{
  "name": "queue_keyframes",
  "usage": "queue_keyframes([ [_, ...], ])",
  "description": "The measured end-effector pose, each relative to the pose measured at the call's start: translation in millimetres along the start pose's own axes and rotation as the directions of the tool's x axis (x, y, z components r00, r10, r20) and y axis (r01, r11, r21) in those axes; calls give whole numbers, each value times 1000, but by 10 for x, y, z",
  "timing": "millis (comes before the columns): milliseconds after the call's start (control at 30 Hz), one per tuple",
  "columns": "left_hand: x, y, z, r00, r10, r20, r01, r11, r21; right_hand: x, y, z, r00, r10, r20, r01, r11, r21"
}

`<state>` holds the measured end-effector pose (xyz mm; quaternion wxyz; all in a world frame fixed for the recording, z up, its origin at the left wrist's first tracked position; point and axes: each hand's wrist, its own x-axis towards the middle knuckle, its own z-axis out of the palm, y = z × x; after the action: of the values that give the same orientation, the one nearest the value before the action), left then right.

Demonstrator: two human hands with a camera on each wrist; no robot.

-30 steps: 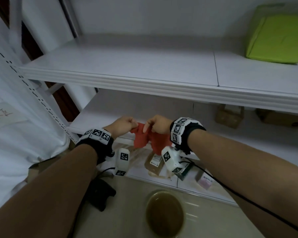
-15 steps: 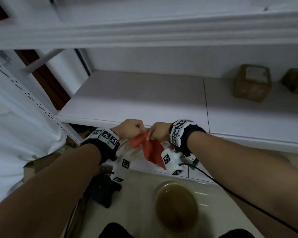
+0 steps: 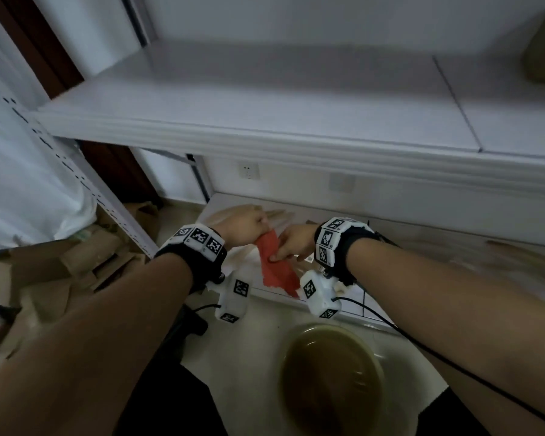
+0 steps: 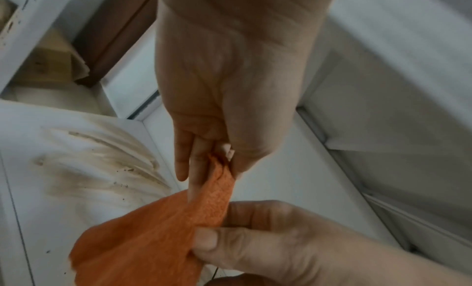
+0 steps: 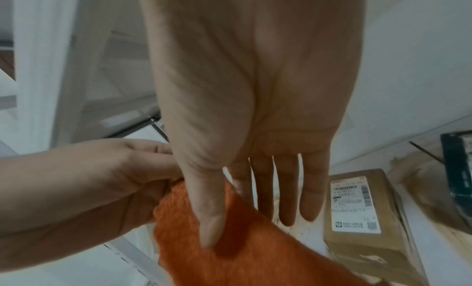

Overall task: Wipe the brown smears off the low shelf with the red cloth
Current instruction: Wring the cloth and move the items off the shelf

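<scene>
The red cloth [image 3: 277, 269] hangs between my two hands, just above the front of the low white shelf [image 3: 221, 202]. My left hand [image 3: 246, 228] pinches its upper end between thumb and fingers [image 4: 219, 159]. My right hand [image 3: 291, 243] pinches the cloth [image 4: 153, 240] a little lower, its thumb lying on the fabric [image 5: 212, 219]. Brown smears [image 4: 102, 169] streak the shelf under and to the left of the hands. More smears [image 3: 516, 256] show further right.
A bowl of brown liquid [image 3: 331, 379] stands on the floor below my hands. The middle shelf [image 3: 265, 136] juts out overhead. A labelled brown parcel [image 5: 362, 215] and a dark box [image 5: 457, 179] sit on the low shelf to the right. Crumpled cardboard [image 3: 60, 269] lies at left.
My view has dropped from the upper shelves to the low shelf. Both hands have lowered with the cloth held between them and now hang over its smeared front.
</scene>
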<state>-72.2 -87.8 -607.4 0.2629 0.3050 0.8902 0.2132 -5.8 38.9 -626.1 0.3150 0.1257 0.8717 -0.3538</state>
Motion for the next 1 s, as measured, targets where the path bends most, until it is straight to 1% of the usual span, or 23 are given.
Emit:
queue_keyframes([
  [100,139,-154,324,997,32,-70,-29,999,41,231,260,198,994,-40,-100,34,998,-57],
  [167,183,-245,523,991,22,-129,-16,999,41,301,412,320,979,-79,-187,72,996,-45],
  [267,140,-285,766,977,37,-210,-39,999,-7,224,556,464,955,-125,-268,121,992,-33],
  [333,19,-238,837,972,39,-233,-51,998,-45,99,611,526,951,-105,-292,107,994,-7],
  [400,-123,-201,855,966,46,-253,-59,997,-42,-27,641,564,943,-66,-325,78,997,22],
  [500,-309,-168,841,952,90,-294,-77,995,56,-218,662,574,901,-19,-433,45,998,49],
  [533,-379,-141,829,951,110,-288,-94,993,72,-298,665,570,884,-2,-468,26,999,45],
  [600,-535,-52,810,963,145,-228,-124,987,105,-459,667,570,865,17,-501,0,999,34],
  [633,-612,2,802,968,167,-187,-135,976,170,-519,679,565,860,16,-511,-9,1000,16],
  [700,-716,90,792,974,196,-118,-139,917,373,-609,701,552,837,-1,-547,-15,1000,-24],
  [733,-751,124,788,973,196,-121,-124,889,441,-660,707,548,819,-7,-574,-13,999,-31],
  [767,-779,148,782,970,187,-156,-96,883,459,-702,715,552,800,-9,-601,2,1000,-12],
  [800,-810,170,777,963,174,-208,-69,899,432,-754,717,554,788,1,-615,29,999,39],
  [867,-855,210,759,941,128,-312,-35,957,288,-852,713,565,783,29,-621,90,983,158],
  [933,-856,248,738,924,81,-373,-59,996,69,-904,726,576,822,57,-567,114,958,262],
  [967,-853,268,726,921,70,-384,-94,995,-44,-908,731,594,848,69,-525,132,933,334],
  [1000,-856,300,723,920,69,-386,-135,980,-145,-899,736,613,877,73,-476,163,885,435],
])
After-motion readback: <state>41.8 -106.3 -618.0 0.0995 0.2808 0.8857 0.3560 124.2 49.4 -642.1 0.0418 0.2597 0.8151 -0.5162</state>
